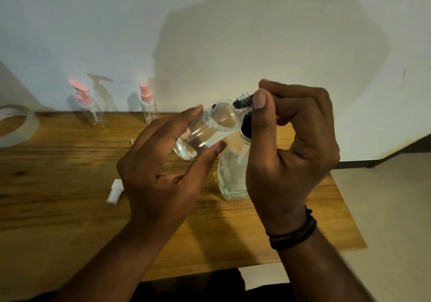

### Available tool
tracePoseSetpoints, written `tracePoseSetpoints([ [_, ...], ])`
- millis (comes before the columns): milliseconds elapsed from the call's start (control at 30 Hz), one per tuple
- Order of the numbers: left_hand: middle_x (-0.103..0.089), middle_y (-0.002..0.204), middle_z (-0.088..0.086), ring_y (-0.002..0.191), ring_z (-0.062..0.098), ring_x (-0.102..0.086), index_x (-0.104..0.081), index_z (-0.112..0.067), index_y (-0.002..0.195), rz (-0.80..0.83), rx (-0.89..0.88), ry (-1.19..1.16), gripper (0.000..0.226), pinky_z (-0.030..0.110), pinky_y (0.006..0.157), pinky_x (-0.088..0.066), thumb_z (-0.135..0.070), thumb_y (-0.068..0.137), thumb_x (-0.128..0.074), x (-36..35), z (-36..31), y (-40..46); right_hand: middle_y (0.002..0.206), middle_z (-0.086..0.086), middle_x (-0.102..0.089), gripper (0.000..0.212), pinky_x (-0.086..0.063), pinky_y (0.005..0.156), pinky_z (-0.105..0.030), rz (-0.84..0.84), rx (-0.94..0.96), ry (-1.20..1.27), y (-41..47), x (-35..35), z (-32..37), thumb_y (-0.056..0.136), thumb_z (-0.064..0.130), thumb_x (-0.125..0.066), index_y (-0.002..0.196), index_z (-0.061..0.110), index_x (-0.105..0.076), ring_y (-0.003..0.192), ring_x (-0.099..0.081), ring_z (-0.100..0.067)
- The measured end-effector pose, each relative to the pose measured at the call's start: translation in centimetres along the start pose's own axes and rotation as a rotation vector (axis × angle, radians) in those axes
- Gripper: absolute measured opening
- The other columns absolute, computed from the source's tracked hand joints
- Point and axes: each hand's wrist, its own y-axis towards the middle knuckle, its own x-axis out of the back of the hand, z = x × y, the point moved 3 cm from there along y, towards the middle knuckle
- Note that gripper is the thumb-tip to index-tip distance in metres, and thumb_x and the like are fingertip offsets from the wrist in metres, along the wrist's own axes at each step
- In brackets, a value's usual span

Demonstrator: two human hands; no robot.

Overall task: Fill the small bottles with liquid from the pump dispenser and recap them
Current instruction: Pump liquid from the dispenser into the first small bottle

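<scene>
My left hand (158, 168) holds a small clear bottle (205, 131) between thumb and fingers, tilted with its threaded neck up to the right. Clear liquid with a ring of foam sits inside it. The black nozzle (243, 102) of the pump dispenser (233, 173) shows inside the bottle's neck. My right hand (291, 143) is curled round the dispenser's black pump head, thumb tip beside the neck. The dispenser stands on the wooden table (58, 185) under both hands, partly hidden. A white cap (115, 191) lies on the table to the left of my left hand.
Two empty clear bottles stand at the table's back edge by the wall, one with a pink pump top (89, 106) and one with a pink spray top (148, 104). A tape roll (16, 124) lies at the far left. The table's right edge drops to pale floor.
</scene>
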Motion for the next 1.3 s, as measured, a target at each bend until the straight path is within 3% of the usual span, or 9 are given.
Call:
tracePoseSetpoints([
  [267, -0.058, 0.125, -0.016, 0.117, -0.013, -0.056, -0.062, -0.009, 0.127, 0.014, 0.023, -0.009, 0.048, 0.008, 0.096, -0.046, -0.024, 0.087, -0.084, -0.5, -0.6, 0.1, 0.097, -0.003, -0.068, 0.013, -0.050, 0.072, -0.053, -0.012, -0.013, 0.019, 0.1, 0.3, -0.6, 0.100, 0.014, -0.062, 0.088, 0.018, -0.060, 0.089, -0.067, -0.023],
  [467, -0.061, 0.122, -0.009, 0.110, 0.001, -0.063, -0.064, -0.005, 0.127, 0.009, 0.033, 0.005, 0.049, 0.011, 0.095, -0.048, -0.022, 0.087, -0.086, -0.6, -0.7, 0.2, 0.095, 0.000, -0.067, 0.013, -0.049, 0.072, -0.051, 0.005, 0.007, -0.010, 0.5, 0.5, -0.3, 0.099, 0.011, -0.062, 0.089, 0.019, -0.059, 0.089, -0.066, -0.024],
  [667, -0.059, 0.124, -0.013, 0.116, -0.012, -0.057, -0.063, -0.006, 0.127, 0.012, 0.023, -0.008, 0.047, 0.010, 0.095, -0.047, -0.025, 0.089, -0.084, -0.6, -0.6, 0.1, 0.098, -0.002, -0.068, 0.011, -0.050, 0.071, -0.051, -0.011, 0.005, 0.009, 0.2, 0.5, -0.6, 0.100, 0.012, -0.062, 0.090, 0.017, -0.060, 0.087, -0.066, -0.025],
  [1067, -0.061, 0.124, -0.010, 0.115, -0.004, -0.061, -0.064, -0.002, 0.126, -0.002, 0.004, 0.002, 0.048, 0.013, 0.097, -0.048, -0.021, 0.088, -0.085, -0.6, -0.5, 0.0, 0.093, 0.000, -0.066, 0.015, -0.049, 0.071, -0.051, 0.006, -0.003, 0.001, 0.5, 0.6, -0.2, 0.099, 0.011, -0.062, 0.087, 0.018, -0.059, 0.088, -0.067, -0.027],
  [1300, -0.059, 0.124, -0.015, 0.115, -0.012, -0.057, -0.063, -0.007, 0.127, 0.005, 0.031, -0.011, 0.047, 0.011, 0.095, -0.047, -0.024, 0.088, -0.084, -0.6, -0.2, 0.0, 0.097, -0.008, -0.069, 0.014, -0.050, 0.069, -0.050, -0.018, -0.029, 0.029, -0.3, 0.2, -0.6, 0.099, 0.010, -0.063, 0.085, 0.011, -0.066, 0.085, -0.066, -0.027],
])
